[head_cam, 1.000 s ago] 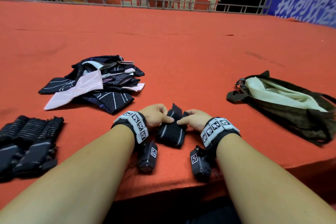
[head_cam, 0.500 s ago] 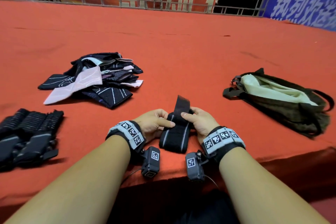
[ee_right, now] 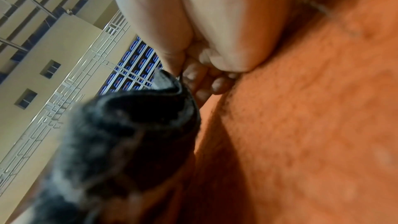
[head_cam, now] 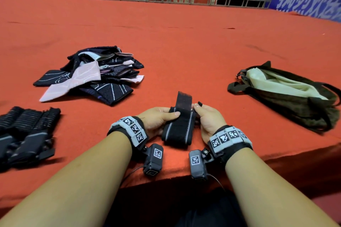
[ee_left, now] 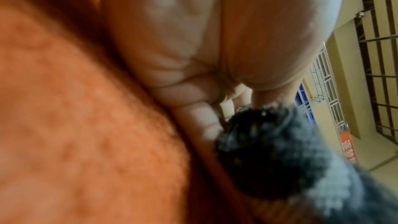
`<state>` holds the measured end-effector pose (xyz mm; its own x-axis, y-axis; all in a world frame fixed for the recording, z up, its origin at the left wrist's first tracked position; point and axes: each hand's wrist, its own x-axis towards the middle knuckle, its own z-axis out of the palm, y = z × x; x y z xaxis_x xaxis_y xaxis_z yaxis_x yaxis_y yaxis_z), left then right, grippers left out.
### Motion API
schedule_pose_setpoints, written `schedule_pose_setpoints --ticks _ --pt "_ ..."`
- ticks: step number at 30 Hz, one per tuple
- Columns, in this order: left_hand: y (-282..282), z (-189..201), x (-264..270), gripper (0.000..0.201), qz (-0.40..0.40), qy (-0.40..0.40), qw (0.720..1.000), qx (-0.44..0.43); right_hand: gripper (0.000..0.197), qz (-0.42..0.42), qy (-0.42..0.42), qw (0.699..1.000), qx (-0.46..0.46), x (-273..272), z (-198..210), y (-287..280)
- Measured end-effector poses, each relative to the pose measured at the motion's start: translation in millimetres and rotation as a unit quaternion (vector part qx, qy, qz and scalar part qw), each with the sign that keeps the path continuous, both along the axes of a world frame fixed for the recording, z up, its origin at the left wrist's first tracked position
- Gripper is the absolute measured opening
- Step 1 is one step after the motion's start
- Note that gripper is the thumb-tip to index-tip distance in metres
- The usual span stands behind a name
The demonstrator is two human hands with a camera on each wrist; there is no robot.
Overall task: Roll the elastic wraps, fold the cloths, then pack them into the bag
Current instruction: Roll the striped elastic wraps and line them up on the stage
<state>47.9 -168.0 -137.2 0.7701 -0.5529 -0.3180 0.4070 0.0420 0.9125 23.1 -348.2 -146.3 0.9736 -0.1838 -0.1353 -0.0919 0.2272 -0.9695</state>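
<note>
Elastic wrap [head_cam: 178, 128], black with grey stripes, lies lengthwise toward the person near the red table's [head_cam: 184, 42] front edge; left hand [head_cam: 158, 120] and right hand [head_cam: 208, 118] pinch its far end, whose tab stands upright. Left-wrist view: blurred wrap [ee_left: 280, 151] hides the fingertips. Right-wrist view: curled fingers [ee_right: 217, 84] beside the blurred wrap [ee_right: 120, 142].

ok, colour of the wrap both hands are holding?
Black elastic wrap with two thin grey stripes running lengthwise; clearest in the head view.
</note>
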Motion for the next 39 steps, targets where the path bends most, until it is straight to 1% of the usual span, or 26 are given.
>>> schedule_pose_setpoints --ticks 3,6,8,9,10,12,14,15,16,17,19,20,23,24,25,29,32,33,35,36,39 --pt "1 1 -1 0.032 -0.011 0.001 1.0 -0.004 0.03 0.006 -0.006 1.0 -0.002 -5 1 -1" --pt "2 -2 0 0.032 -0.014 0.0 1.0 -0.01 0.025 0.007 -0.015 1.0 -0.007 -3 -2 -1" --pt "2 -3 1 0.031 0.001 0.001 1.0 -0.028 0.02 0.002 -0.016 1.0 -0.025 0 -4 0" --pt "2 -5 3 0.029 0.019 0.0 0.999 -0.038 0.024 -0.005 -0.015 0.999 -0.04 0 -3 1" --pt "2 -5 4 0.025 0.044 -0.002 0.998 -0.045 0.033 -0.003 -0.017 0.999 -0.046 3 -4 0" --pt "4 -5 6 0.016 0.1 0.002 0.994 -0.051 0.062 0.035 -0.021 0.999 -0.036 1 -1 0" --pt "5 -5 8 0.015 0.137 0.015 0.989 -0.059 0.089 0.082 -0.031 0.995 -0.045 -2 0 -3" --pt "6 -5 9 0.016 0.149 0.021 0.987 -0.064 0.095 0.102 -0.035 0.993 -0.054 -4 -1 -4" --pt "6 -4 9 0.016 0.158 0.027 0.985 -0.07 0.095 0.12 -0.037 0.99 -0.062 -4 -3 -4" --pt "7 -4 9 0.016 0.166 0.033 0.983 -0.075 0.09 0.147 -0.044 0.986 -0.064 -7 -3 -3" --pt "7 -3 9 0.016 0.179 0.044 0.979 -0.084 0.076 0.196 -0.047 0.977 -0.069 -9 -5 -2" --pt "8 -2 9 0.017 0.182 0.05 0.978 -0.088 0.068 0.206 -0.048 0.974 -0.078 -10 -4 0" --pt "7 0 7 0.024 0.161 0.049 0.982 -0.089 0.035 0.185 -0.044 0.979 -0.072 -10 -3 1" --pt "6 0 6 0.028 0.149 0.045 0.984 -0.09 0.027 0.172 -0.037 0.982 -0.066 -10 -3 2" --pt "5 0 6 0.03 0.138 0.039 0.986 -0.086 0.024 0.158 -0.035 0.984 -0.069 -9 -4 3" --pt "3 0 4 0.033 0.111 0.026 0.991 -0.077 0.031 0.113 -0.029 0.985 -0.123 -3 -7 8" --pt "2 -1 3 0.036 0.097 0.017 0.992 -0.081 0.059 0.104 -0.016 0.977 -0.187 2 -9 10" --pt "2 -2 3 0.038 0.096 0.016 0.992 -0.081 0.058 0.103 -0.012 0.973 -0.204 3 -9 10" --pt "3 -2 3 0.041 0.097 0.021 0.992 -0.083 0.043 0.095 -0.013 0.97 -0.224 4 -10 8" --pt "3 -2 3 0.042 0.097 0.023 0.992 -0.083 0.039 0.085 -0.016 0.967 -0.238 5 -11 8" --pt "5 -2 1 0.042 0.088 0.029 0.991 -0.091 0.04 0.057 -0.024 0.957 -0.284 8 -12 11"
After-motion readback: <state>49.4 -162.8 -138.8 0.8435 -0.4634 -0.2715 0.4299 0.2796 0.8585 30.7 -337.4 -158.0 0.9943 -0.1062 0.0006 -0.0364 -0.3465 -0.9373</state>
